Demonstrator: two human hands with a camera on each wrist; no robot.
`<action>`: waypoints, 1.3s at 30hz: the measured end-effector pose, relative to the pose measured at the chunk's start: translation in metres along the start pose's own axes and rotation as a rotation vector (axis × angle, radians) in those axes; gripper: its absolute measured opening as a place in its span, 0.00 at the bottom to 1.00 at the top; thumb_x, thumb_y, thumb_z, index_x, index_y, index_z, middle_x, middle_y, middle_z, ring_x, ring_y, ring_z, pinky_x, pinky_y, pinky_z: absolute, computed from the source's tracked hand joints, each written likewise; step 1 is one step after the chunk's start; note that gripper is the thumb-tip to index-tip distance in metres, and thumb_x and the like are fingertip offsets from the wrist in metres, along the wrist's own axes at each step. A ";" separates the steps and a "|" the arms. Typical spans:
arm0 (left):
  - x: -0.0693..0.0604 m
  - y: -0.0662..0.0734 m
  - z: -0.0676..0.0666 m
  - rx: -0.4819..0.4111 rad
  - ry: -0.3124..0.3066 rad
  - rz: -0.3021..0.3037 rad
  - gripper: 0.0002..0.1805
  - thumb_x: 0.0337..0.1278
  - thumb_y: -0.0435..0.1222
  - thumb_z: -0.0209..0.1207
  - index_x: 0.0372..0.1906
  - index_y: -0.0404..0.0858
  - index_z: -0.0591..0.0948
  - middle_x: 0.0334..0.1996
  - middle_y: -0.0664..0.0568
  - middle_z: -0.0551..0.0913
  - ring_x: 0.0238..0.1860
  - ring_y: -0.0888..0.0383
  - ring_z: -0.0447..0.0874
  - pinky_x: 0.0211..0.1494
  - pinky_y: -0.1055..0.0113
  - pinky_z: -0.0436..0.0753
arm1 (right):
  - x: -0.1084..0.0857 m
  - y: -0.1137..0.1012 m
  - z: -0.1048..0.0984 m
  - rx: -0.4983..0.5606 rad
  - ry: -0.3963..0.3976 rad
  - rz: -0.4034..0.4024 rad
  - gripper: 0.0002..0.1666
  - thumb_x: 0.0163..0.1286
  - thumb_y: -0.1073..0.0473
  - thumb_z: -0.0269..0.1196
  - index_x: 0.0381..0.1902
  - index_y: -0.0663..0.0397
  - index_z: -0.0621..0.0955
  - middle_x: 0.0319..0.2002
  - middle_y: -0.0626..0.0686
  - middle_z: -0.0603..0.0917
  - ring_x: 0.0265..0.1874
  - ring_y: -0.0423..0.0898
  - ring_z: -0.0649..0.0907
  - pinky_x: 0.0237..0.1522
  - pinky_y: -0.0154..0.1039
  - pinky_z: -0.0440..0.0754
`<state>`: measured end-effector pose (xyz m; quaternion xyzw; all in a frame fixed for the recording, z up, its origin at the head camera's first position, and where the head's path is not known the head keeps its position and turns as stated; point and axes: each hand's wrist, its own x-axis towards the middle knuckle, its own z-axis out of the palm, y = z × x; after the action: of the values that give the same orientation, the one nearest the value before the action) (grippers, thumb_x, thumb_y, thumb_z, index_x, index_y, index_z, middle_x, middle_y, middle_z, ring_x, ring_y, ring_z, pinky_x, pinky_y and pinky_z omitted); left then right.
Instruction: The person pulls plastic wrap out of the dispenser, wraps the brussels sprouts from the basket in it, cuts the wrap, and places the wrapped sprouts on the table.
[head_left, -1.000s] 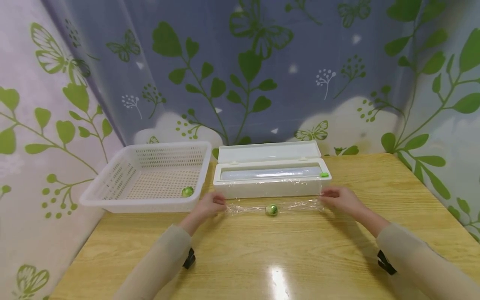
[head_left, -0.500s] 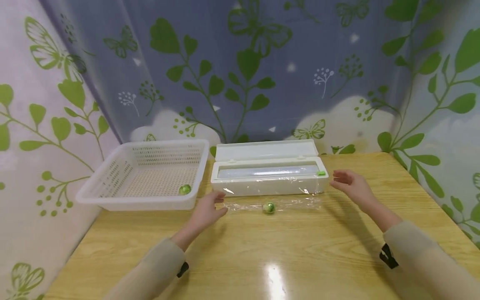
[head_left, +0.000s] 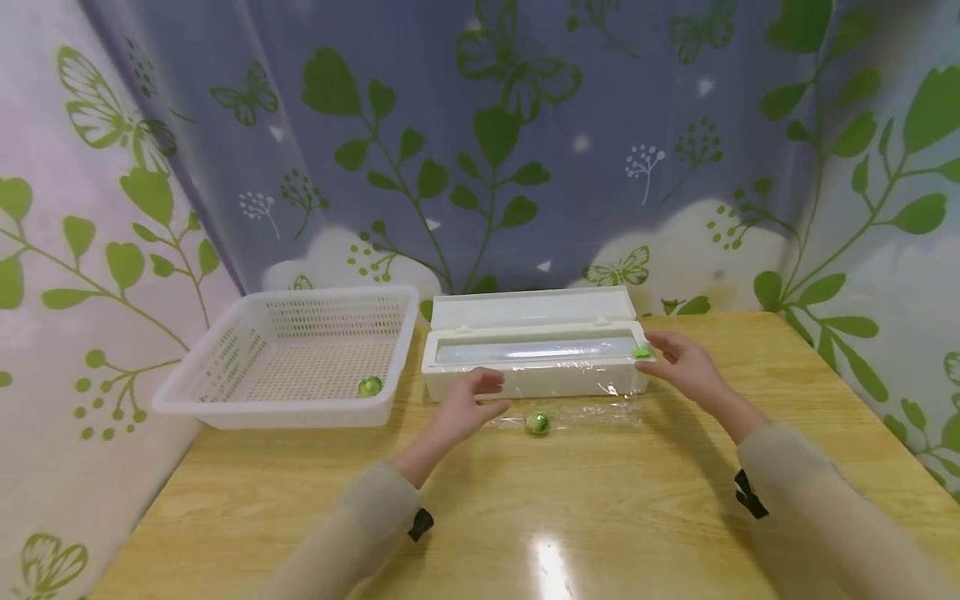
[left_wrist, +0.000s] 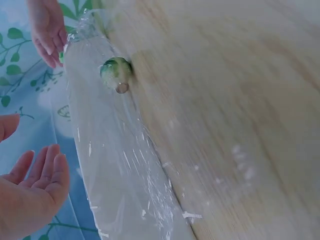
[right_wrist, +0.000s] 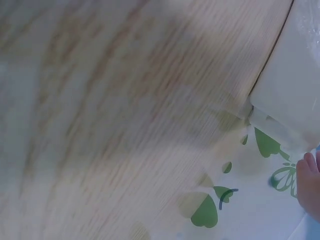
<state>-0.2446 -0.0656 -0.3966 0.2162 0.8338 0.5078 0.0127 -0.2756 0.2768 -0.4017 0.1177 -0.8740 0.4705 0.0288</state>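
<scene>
- Bkgd: blue/white leaf-print cloth [head_left: 412, 192]; yellowish wood-grain table [head_left: 600, 517].
- White rect. plastic box [head_left: 536, 382] on table, lid up.
- Clear crinkly plastic film [head_left: 592, 412], shiny, down box front onto table.
- L hand [head_left: 459, 409]: fingers loosely bent, thumb apart, nothing held.
- R hand [head_left: 692, 372]: fingers/thumb parted.
- Round green-white sprout [head_left: 537, 422], amid film.
- Bright-green plastic slider [head_left: 641, 352], by R fingertips; can't tell if touching.

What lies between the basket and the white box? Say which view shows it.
Just a narrow strip of bare table between basket and white box, in the head view.
</scene>
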 end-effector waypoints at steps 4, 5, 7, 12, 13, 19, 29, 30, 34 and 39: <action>0.010 0.003 0.010 -0.040 0.018 0.023 0.20 0.49 0.30 0.60 0.48 0.27 0.72 0.46 0.38 0.75 0.47 0.47 0.75 0.46 0.62 0.75 | 0.003 0.005 0.002 -0.023 -0.014 0.005 0.43 0.57 0.49 0.62 0.62 0.68 0.59 0.61 0.68 0.60 0.60 0.62 0.58 0.59 0.52 0.56; 0.012 0.003 0.013 -0.056 0.021 0.024 0.20 0.49 0.29 0.59 0.48 0.27 0.72 0.45 0.37 0.76 0.46 0.47 0.75 0.46 0.62 0.75 | 0.003 0.005 0.003 -0.033 -0.013 0.007 0.43 0.57 0.48 0.62 0.62 0.68 0.59 0.61 0.67 0.60 0.60 0.62 0.58 0.59 0.52 0.56; 0.017 0.004 0.018 -0.086 0.021 0.021 0.20 0.50 0.29 0.59 0.49 0.26 0.71 0.45 0.37 0.75 0.46 0.46 0.75 0.46 0.62 0.75 | 0.004 0.006 0.003 -0.061 -0.009 0.016 0.44 0.57 0.48 0.62 0.62 0.67 0.59 0.61 0.67 0.59 0.60 0.63 0.57 0.58 0.53 0.57; 0.029 0.006 0.030 -0.149 0.012 -0.001 0.19 0.49 0.28 0.59 0.48 0.25 0.72 0.44 0.38 0.76 0.45 0.47 0.76 0.44 0.66 0.76 | 0.004 0.007 0.003 -0.116 -0.008 0.035 0.45 0.57 0.48 0.62 0.62 0.68 0.59 0.61 0.69 0.58 0.59 0.66 0.57 0.56 0.57 0.58; 0.032 0.007 0.032 -0.158 0.009 -0.002 0.19 0.49 0.29 0.59 0.47 0.26 0.72 0.44 0.38 0.76 0.45 0.48 0.76 0.43 0.66 0.76 | 0.004 0.008 0.003 -0.116 -0.012 0.039 0.45 0.57 0.48 0.63 0.63 0.68 0.58 0.62 0.69 0.57 0.59 0.66 0.57 0.56 0.57 0.58; 0.045 0.013 0.043 -0.161 -0.011 -0.011 0.21 0.50 0.34 0.60 0.49 0.29 0.73 0.45 0.44 0.77 0.44 0.53 0.76 0.44 0.67 0.76 | 0.002 0.007 0.006 -0.076 -0.049 0.028 0.44 0.57 0.51 0.63 0.63 0.69 0.57 0.63 0.66 0.55 0.61 0.63 0.55 0.58 0.54 0.57; 0.063 0.034 0.051 -0.181 -0.061 0.038 0.21 0.51 0.32 0.59 0.50 0.28 0.72 0.45 0.40 0.77 0.45 0.50 0.76 0.44 0.69 0.75 | 0.003 0.011 0.009 -0.045 -0.029 0.000 0.40 0.57 0.53 0.63 0.61 0.69 0.62 0.64 0.65 0.55 0.61 0.61 0.56 0.58 0.52 0.58; 0.065 0.035 0.052 -0.171 -0.065 0.038 0.21 0.51 0.33 0.59 0.50 0.28 0.72 0.45 0.40 0.77 0.45 0.51 0.76 0.44 0.68 0.75 | 0.004 0.012 0.009 -0.039 -0.027 -0.003 0.39 0.57 0.53 0.63 0.60 0.69 0.62 0.64 0.65 0.55 0.62 0.60 0.56 0.58 0.51 0.58; 0.081 0.027 0.060 -0.131 -0.067 0.047 0.22 0.51 0.37 0.60 0.50 0.32 0.73 0.44 0.47 0.78 0.43 0.59 0.77 0.43 0.71 0.75 | 0.007 0.012 0.010 -0.024 -0.015 -0.009 0.39 0.57 0.53 0.63 0.59 0.69 0.64 0.64 0.64 0.55 0.62 0.60 0.56 0.58 0.50 0.58; 0.095 0.028 0.069 -0.144 -0.075 0.055 0.21 0.50 0.37 0.61 0.49 0.31 0.74 0.44 0.47 0.78 0.43 0.59 0.77 0.43 0.71 0.75 | 0.010 0.010 0.011 -0.021 -0.006 -0.005 0.38 0.56 0.52 0.64 0.59 0.69 0.65 0.63 0.64 0.56 0.61 0.60 0.58 0.58 0.50 0.59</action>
<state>-0.3047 0.0388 -0.3868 0.2564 0.7878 0.5582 0.0457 -0.2873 0.2718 -0.4145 0.1208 -0.8788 0.4608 0.0284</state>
